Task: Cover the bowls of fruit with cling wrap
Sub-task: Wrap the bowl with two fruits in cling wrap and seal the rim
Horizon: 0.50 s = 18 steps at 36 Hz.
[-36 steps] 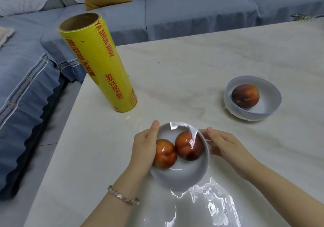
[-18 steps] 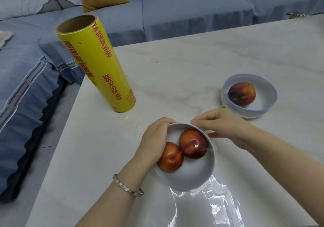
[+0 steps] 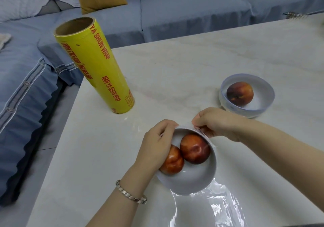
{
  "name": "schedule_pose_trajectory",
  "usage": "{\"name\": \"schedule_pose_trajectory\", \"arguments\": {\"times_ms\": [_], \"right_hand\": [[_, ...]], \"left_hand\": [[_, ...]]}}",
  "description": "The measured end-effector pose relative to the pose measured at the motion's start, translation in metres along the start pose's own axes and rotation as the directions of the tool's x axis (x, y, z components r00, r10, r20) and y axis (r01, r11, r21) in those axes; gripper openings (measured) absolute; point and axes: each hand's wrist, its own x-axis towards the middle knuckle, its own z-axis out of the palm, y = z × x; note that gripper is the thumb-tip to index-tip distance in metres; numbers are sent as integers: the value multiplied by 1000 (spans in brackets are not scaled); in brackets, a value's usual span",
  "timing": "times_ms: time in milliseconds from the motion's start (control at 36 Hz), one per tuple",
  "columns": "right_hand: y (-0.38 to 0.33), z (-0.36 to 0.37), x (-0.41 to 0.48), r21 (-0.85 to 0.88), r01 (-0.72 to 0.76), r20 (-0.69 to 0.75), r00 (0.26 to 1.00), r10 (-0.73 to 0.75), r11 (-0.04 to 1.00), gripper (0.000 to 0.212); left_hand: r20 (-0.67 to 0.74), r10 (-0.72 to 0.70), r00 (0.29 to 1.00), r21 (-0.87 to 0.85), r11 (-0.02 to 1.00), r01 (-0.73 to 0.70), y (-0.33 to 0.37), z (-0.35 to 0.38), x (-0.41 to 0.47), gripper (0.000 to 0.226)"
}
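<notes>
Bowl (image 3: 192, 178) gripped between left hand (image 3: 157, 145) and right hand (image 3: 218, 123).

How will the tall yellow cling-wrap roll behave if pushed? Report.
Standing on end, the tall yellow cling-wrap roll probably tips easily. Being cylindrical, it would likely roll once down. Its hollow core suggests modest weight.

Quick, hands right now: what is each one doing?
Left hand: curled over the near bowl's left rim, gripping it.
Right hand: pinching the cling wrap at the bowl's far rim.
</notes>
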Motion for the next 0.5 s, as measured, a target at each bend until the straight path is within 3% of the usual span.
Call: {"name": "schedule_pose_trajectory", "arguments": {"times_ms": [139, 361, 444, 500], "right_hand": [[6, 10, 6, -145, 120, -78, 988, -132, 982, 12], [27, 12, 7, 71, 199, -192, 964, -183, 977, 12], [29, 10, 2, -44, 404, -415, 825, -384, 914, 14], [25, 11, -9, -73, 561, -378, 749, -544, 824, 15]], "left_hand": [[-17, 6, 1000, -13, 1000, -6, -2, 1, 0, 23], [-20, 13, 1000, 12, 1000, -13, -4, 1, -3, 24], [-29, 11, 1000, 17, 1000, -11, -6, 2, -1, 24], [-44, 10, 999, 19, 1000, -10, -7, 2, -1, 25]]}}
